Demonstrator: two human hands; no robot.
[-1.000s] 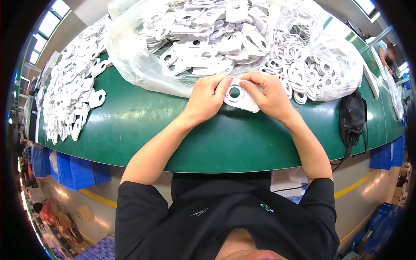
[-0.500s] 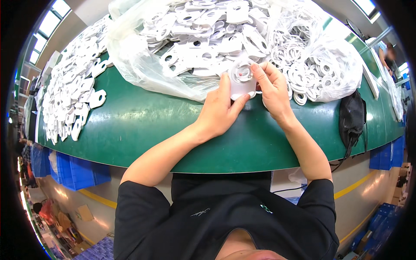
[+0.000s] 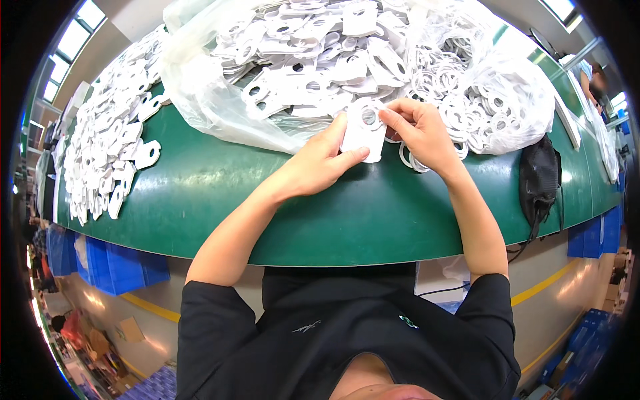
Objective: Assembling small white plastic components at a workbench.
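Note:
A flat white plastic plate (image 3: 363, 145) with a round hole near its rounded far end is held up over the table's middle. My left hand (image 3: 319, 162) grips its left side, thumb lying across the near face. My right hand (image 3: 427, 137) is closed at the plate's right edge, thumb tip beside the hole; whether it also pinches a ring there is hidden. Below my right fingers show a few white rings (image 3: 417, 164), and I cannot tell if they are held or lie on the table. Behind my hands similar plates (image 3: 313, 87) are heaped on a clear plastic bag.
A loose pile of white plates (image 3: 107, 143) covers the table's left side. White rings (image 3: 497, 110) spill from a clear bag at the right, near a black pouch (image 3: 540, 180). Blue crates (image 3: 123, 267) stand below the green table (image 3: 320, 233).
The plate has turned to show its broad face and hole more fully. My left hand has shifted slightly left, and rings now show below my right hand.

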